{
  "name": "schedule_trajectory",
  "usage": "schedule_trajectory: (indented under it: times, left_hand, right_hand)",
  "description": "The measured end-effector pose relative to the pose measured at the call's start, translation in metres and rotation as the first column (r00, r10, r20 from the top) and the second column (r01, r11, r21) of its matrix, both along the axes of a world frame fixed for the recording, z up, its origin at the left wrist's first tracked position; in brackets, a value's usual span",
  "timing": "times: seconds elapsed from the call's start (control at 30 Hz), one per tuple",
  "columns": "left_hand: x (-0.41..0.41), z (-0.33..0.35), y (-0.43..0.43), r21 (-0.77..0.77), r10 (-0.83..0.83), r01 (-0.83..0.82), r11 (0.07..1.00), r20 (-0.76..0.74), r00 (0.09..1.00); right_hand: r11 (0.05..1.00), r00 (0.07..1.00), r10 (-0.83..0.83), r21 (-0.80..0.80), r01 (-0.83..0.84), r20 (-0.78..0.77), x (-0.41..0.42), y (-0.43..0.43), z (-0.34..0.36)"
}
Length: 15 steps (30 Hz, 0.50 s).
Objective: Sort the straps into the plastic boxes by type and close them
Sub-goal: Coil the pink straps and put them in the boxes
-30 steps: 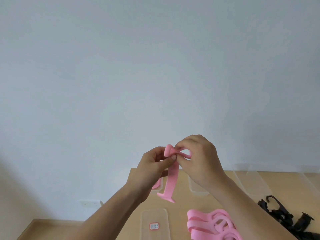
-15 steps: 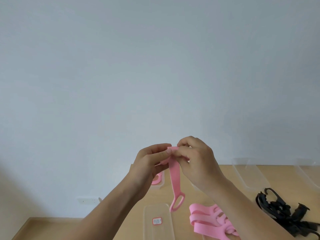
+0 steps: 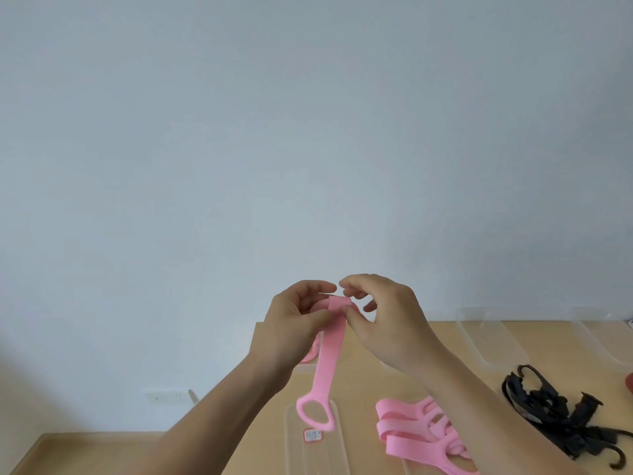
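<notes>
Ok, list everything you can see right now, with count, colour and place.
held pink strap: one, pink, hanging above the table, loop end lowest
loose pink straps: pile, count unclear, pink, on the table beside the right forearm
black straps: tangled pile, count unclear, black, on the right of the table
labelled plastic piece: one, clear with a red-edged label, below the hanging loop
plastic boxes: at least two, clear, back right of the table
pink item: one, pink, behind the left wrist, mostly hidden
red object: one, red, cut off at the right edge
table: one, light wood
wall socket: one, white, low on the wall, left
left hand: pinches the strap's top
right hand: pinches the same fold
</notes>
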State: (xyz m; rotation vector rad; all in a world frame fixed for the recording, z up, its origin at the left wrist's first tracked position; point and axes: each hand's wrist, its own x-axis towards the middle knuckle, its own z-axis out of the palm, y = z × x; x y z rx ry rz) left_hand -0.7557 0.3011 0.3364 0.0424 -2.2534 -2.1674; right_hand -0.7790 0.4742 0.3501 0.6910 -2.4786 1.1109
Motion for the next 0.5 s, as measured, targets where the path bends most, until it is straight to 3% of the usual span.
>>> schedule_trajectory:
  times: [0.2, 0.4, 0.5]
  left_hand:
    - [-0.001, -0.007, -0.003, 0.075, -0.033, 0.033, 0.997, 0.001, 0.999]
    - [-0.006, -0.017, -0.011, 0.292, -0.063, 0.028, 0.956, 0.112, 0.992]
    - [-0.005, -0.021, -0.011, 0.27, -0.13, 0.084, 0.959, 0.157, 0.979]
  right_hand:
    - [0.995, 0.996, 0.051, 0.079, -0.056, 0.07, -0.003, -0.003, 0.005]
    - [0.999, 0.999, 0.031, 0.019, -0.031, 0.016, -0.003, -0.007, 0.004]
    - [0.999, 1.0, 0.001, -0.032, -0.001, 0.009, -0.002, -0.007, 0.002]
